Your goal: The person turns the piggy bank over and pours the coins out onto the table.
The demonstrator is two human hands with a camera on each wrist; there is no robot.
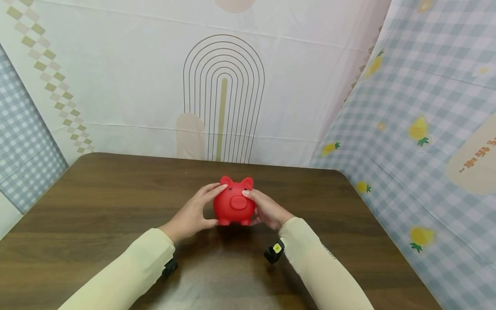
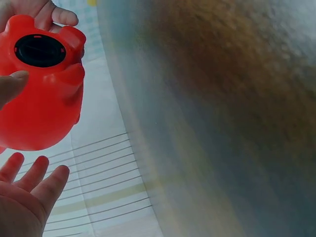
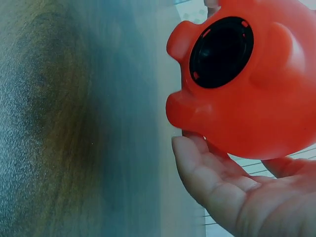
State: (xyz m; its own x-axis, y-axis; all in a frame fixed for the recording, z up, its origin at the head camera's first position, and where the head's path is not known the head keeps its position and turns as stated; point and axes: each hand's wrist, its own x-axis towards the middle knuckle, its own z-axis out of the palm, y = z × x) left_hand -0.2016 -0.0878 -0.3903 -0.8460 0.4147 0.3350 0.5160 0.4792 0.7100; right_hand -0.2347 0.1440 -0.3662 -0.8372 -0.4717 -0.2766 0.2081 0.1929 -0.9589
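Head view: dark wood-grain table (image 1: pixel 97 215), then the glossy red plastic piggy bank (image 1: pixel 234 201) I cradle at its centre, lifted clear. My left hand (image 1: pixel 192 215) and right hand (image 1: pixel 267 209) curl round its flanks. I judge even pressure keeps its round black bottom plug (image 3: pixel 221 52) reachable.

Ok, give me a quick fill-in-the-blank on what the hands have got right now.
Both hands hold a ____ piggy bank.
The left hand and right hand grip it from opposite ____.
The round plug on its underside is ____.
The table is dark ____.

Missing words: red; sides; black; wood
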